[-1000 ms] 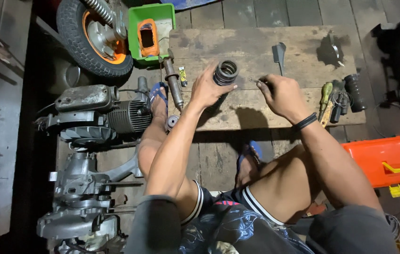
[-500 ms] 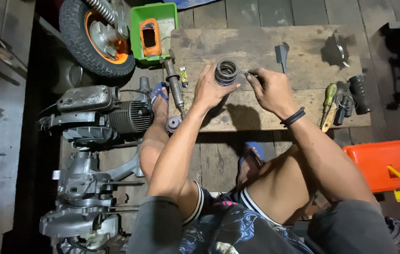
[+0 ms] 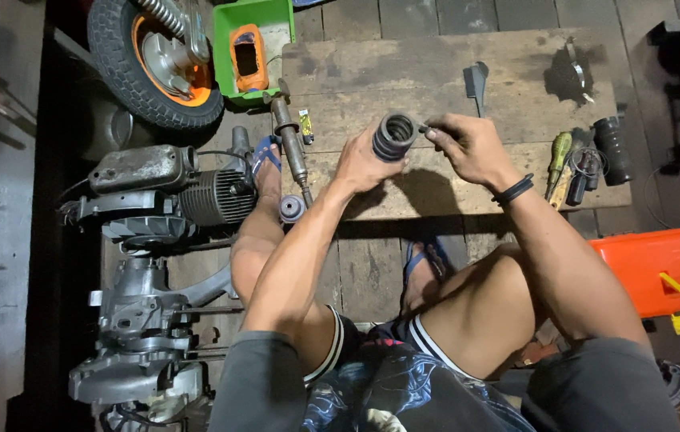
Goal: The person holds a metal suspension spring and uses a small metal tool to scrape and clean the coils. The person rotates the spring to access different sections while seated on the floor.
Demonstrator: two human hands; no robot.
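Left hand point(image 3: 364, 164) clamps the ribbed round part point(image 3: 394, 136) while right hand point(image 3: 468, 148) pinches a small piece point(image 3: 426, 128) at its rim, apparently mid-fitting; seating it needs careful alignment.

Black ribbed boot point(image 3: 394, 136), orange toolbox point(image 3: 660, 268)

- I'm in a small-engine repair workshop
- stripped engine point(image 3: 172, 192) by the wooden board's point(image 3: 516, 64) left edge
- wheel point(image 3: 152, 60) at its far-left corner
- screwdrivers point(image 3: 560, 164) at its right edge

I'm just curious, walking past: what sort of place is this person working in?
Most likely a small motorbike or scooter repair workshop. A bare engine sits on the floor beside a loose wheel, and screwdrivers lie on the worn wooden board.
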